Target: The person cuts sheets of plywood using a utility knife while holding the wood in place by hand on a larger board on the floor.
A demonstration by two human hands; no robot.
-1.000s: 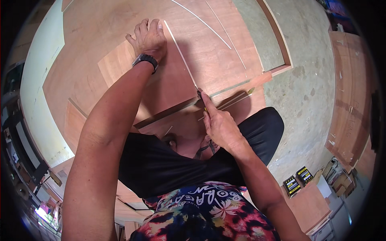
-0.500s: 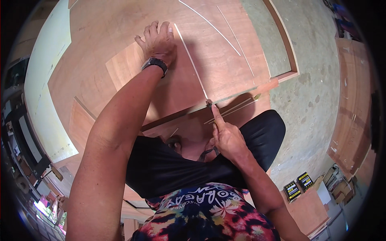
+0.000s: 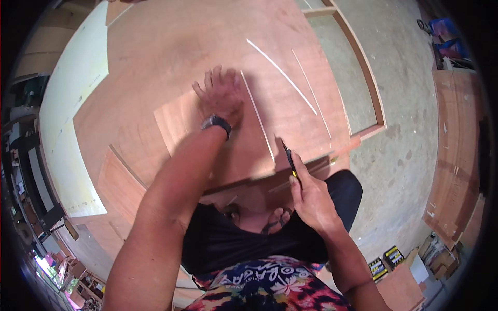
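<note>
My left hand (image 3: 222, 99), with a dark watch on its wrist, presses down with fingers spread on a thin rectangular plywood piece (image 3: 181, 122). Along that piece's right edge runs a narrow white strip (image 3: 257, 115), close beside my fingertips. In my right hand (image 3: 314, 201) is a black and yellow utility knife (image 3: 291, 163), its tip angled up and away, just right of the strip's near end. The knife is over the near edge of a large plywood sheet (image 3: 171, 57), on which the smaller piece lies.
Right of the strip lie a loose white strip (image 3: 281, 76) and a thinner wooden one (image 3: 312, 96). A wooden frame (image 3: 374, 96) stands on the concrete floor (image 3: 391, 171) at right. At left is a pale sheet (image 3: 72, 155). Two black and yellow boxes (image 3: 394, 256) sit lower right.
My right hand has drawn the knife off the strip's near end and turned it rightward, so more of it shows. The view has shifted; my left hand stays on the plywood piece.
</note>
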